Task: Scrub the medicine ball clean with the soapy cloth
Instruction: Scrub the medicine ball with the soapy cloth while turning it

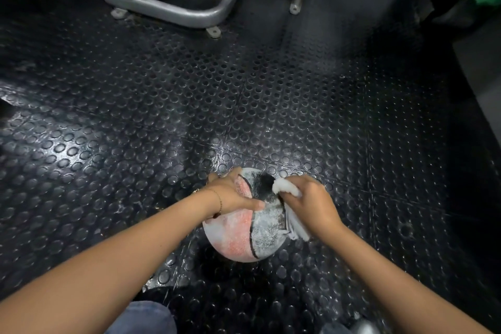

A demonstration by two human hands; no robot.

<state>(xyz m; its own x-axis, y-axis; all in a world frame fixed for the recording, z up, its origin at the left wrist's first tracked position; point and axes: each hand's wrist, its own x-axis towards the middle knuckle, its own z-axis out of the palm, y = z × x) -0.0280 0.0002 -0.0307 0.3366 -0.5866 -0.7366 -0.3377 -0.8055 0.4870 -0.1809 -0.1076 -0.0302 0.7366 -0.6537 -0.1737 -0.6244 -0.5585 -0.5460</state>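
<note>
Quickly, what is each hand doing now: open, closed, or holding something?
Left hand: open, pressing on the ball.
Right hand: closed around the cloth.

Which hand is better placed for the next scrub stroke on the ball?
Right. The right hand grips the cloth, held against the ball; the left hand has no cloth and only presses on the ball, steadying it.

Bare hands (230,194) and forearms (130,249), thin chain bracelet (219,199) at the left wrist, blue denim (143,317) at the knee.
</note>
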